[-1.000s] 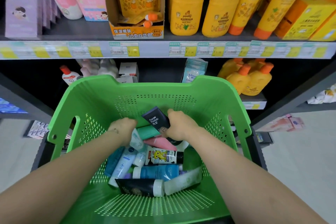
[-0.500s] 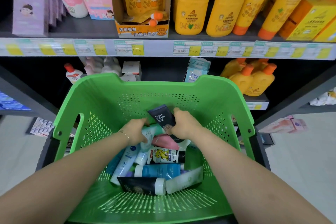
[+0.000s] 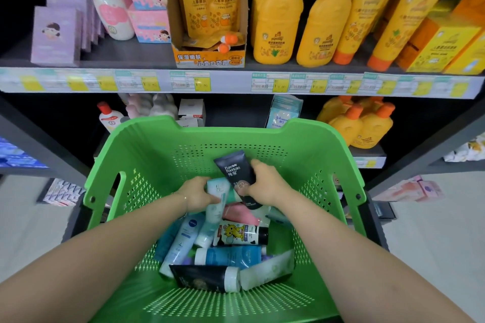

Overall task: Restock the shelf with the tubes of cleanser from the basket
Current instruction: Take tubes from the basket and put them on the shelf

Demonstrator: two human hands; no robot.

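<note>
Before a store shelf [image 3: 131, 54] of yellow bottles [image 3: 278, 26], a green basket [image 3: 147, 149] holds tubes [image 3: 231, 255]. Near its far wall, the right hand [image 3: 265, 187] clasps a dark tube [image 3: 234, 171]; the left hand [image 3: 196, 194] grips a pale teal tube [image 3: 218, 189].

I'm gripping a black tube [image 3: 232, 169] lettered in white with my right hand [image 3: 265, 187], a pale mint tube [image 3: 217, 188] with my left hand [image 3: 198, 193]. Around both grips the basket [image 3: 147, 155] is showing bright green, dotted with holes. Below the grips, a white tube [image 3: 236, 235] is showing a yellow cartoon animal.
</note>
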